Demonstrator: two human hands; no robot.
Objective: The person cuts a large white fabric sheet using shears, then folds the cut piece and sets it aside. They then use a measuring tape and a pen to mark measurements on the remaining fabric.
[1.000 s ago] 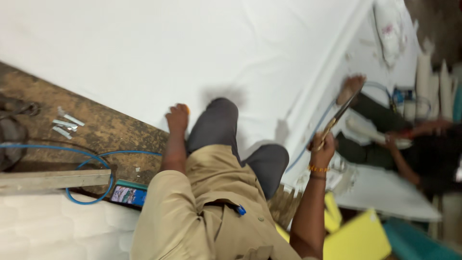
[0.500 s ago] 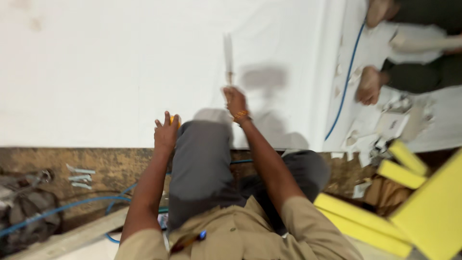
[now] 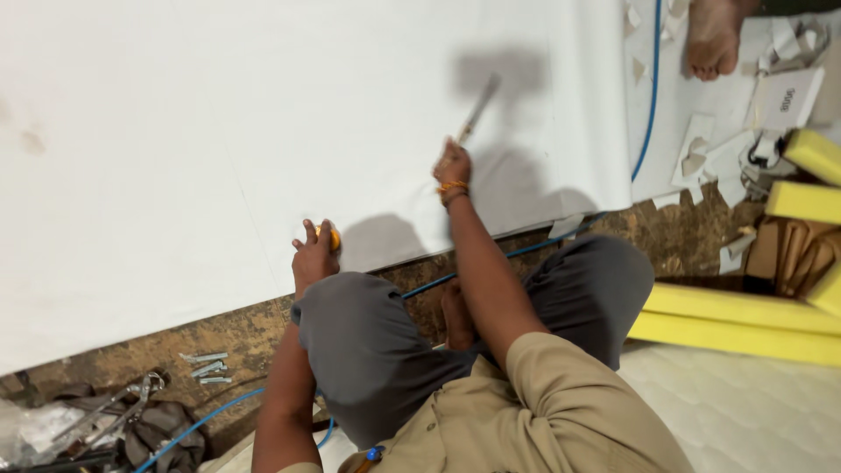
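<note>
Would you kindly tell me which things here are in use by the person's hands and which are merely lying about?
In use:
right hand gripping a thin, blurred metal tool
left hand on a small yellow object
large white fabric sheet under both

Lying about:
yellow foam blocks
metal staple strips
blue hose
white paper scraps
metal pliers

You're on the floor of an upholstery or mattress workshop, pretty clearly: big white sheet (image 3: 263, 131) spread flat, yellow foam blocks (image 3: 745, 315) stacked at the side, a quilted mattress surface (image 3: 753, 412), blue air hose (image 3: 653, 96) snaking around, staple strips (image 3: 206, 368) (plus pliers (image 3: 114, 412) on a rag).
</note>
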